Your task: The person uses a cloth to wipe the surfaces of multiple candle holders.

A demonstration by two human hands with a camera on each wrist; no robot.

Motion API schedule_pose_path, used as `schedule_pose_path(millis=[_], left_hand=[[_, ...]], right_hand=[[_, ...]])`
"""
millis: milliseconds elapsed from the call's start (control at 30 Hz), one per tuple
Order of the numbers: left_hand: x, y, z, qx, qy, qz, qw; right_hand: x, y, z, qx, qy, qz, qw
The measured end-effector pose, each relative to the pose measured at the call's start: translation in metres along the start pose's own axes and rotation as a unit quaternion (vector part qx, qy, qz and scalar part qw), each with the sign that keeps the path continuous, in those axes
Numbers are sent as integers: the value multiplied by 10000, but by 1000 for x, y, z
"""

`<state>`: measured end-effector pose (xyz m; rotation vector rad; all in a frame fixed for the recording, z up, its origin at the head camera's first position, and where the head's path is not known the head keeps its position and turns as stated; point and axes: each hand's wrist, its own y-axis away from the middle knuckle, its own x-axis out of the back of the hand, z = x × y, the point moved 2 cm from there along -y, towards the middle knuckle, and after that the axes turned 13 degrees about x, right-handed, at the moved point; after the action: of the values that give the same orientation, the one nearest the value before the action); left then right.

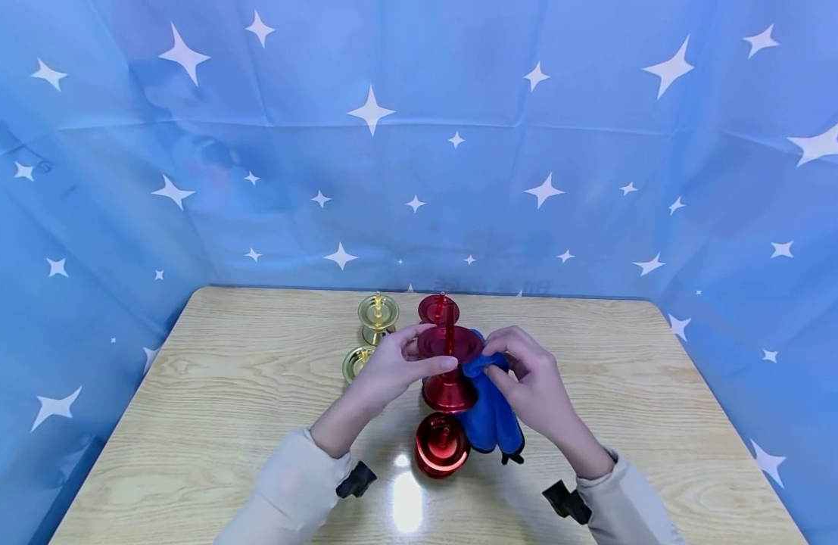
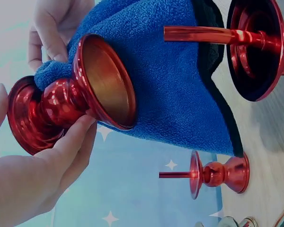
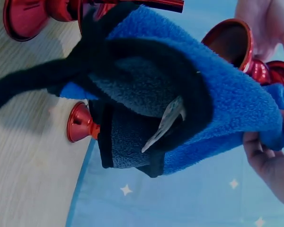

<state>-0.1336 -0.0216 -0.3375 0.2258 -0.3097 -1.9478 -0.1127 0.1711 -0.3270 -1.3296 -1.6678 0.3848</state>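
My left hand (image 1: 391, 367) grips a shiny red metal candle holder (image 1: 450, 392) by its dish and stem, up off the table. In the left wrist view its hollow base faces the camera. My right hand (image 1: 531, 375) pinches a blue towelling cloth (image 1: 490, 416) with black edging. A folded bit of the cloth (image 2: 54, 73) lies against the holder's stem, between dish and base; the rest hangs down. The right wrist view shows the cloth's dark grey underside (image 3: 132, 85) and a pale tag (image 3: 165, 123).
One red candle holder (image 1: 442, 446) stands on the wooden table (image 1: 221, 424) nearer me, another (image 1: 432, 310) at the back. To the left are two gold ones, one farther (image 1: 378, 312) and one nearer (image 1: 355, 363). A blue starry curtain (image 1: 419, 166) hangs behind.
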Motion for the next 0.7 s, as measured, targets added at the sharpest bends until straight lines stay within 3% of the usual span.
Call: schedule_pose_path(millis=[167, 300, 467, 700], left_hand=[[7, 3, -1, -136, 38, -115, 9998], [22, 7, -10, -279, -78, -211, 9994], [45, 15, -36, -272, -363, -382, 9982], [71, 25, -76, -378, -616, -720, 9948]], right_hand=[[3, -1, -2, 111, 136, -66, 9998], [13, -1, 3, 23, 165, 130, 9998], [29, 2, 13, -237, 128, 436, 9987], [41, 14, 27, -731, 484, 401, 9953]])
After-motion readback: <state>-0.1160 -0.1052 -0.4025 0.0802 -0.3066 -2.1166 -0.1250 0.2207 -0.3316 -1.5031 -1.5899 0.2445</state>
